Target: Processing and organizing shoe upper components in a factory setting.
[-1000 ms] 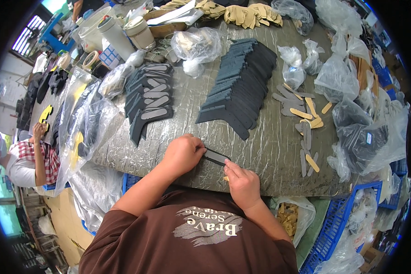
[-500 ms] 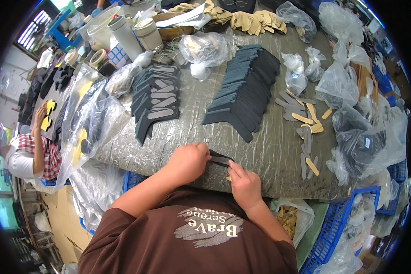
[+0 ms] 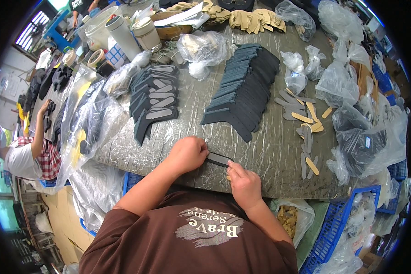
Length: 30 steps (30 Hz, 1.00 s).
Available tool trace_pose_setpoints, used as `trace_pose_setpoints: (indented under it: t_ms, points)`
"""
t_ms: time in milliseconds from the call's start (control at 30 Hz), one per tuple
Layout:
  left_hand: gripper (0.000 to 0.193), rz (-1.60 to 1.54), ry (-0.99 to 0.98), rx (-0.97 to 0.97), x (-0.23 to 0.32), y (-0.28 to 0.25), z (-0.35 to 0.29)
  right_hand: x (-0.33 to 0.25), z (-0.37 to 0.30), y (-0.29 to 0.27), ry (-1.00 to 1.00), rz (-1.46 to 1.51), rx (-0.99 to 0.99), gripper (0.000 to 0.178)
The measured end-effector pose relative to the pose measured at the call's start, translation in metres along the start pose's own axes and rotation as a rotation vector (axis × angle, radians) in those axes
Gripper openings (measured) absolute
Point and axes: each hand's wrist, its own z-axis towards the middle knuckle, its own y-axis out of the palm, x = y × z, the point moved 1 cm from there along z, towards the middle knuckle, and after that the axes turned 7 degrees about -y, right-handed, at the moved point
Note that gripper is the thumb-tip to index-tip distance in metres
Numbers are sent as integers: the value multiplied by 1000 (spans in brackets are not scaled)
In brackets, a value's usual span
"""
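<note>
A dark angled piece with a grey rounded strip lying along it stretches between my two hands, close to the table's near edge. My left hand pinches its left end, with the fingers curled over it. At its other end my right hand grips it between thumb and fingers; a bit of tan shows under that hand. Ahead on the left lies a row of overlapping dark pieces topped with grey strips. A longer stack of plain dark angled pieces fans out in the middle.
Loose grey and tan strips lie scattered to the right, near knotted plastic bags. Tubs and a tumbler stand far left. A blue crate sits by the near right edge. Another person works at left.
My left hand has shifted slightly up and left along the piece, so more of the grey strip shows between my hands. My right hand has barely moved. The other person's arm has moved.
</note>
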Motion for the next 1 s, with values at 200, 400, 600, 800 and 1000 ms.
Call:
trace_pose_setpoints:
  t_ms: [200,400,600,800,1000]
  points:
    - [12,-124,82,190,-24,-12,-6,24,17,-20,216,374,-22,23]
    - [20,-31,-205,450,-62,-96,3,71,100,-8,263,-3,81,28]
    - [30,-387,20,588,-90,-84,-6,79,113,14,259,-240,-167,35]
    - [71,-482,342,328,-38,-7,-43,8,75,5,6,245,-4,27]
    - [79,-74,575,191,14,-8,-49,-39,58,-6,312,956,13,8]
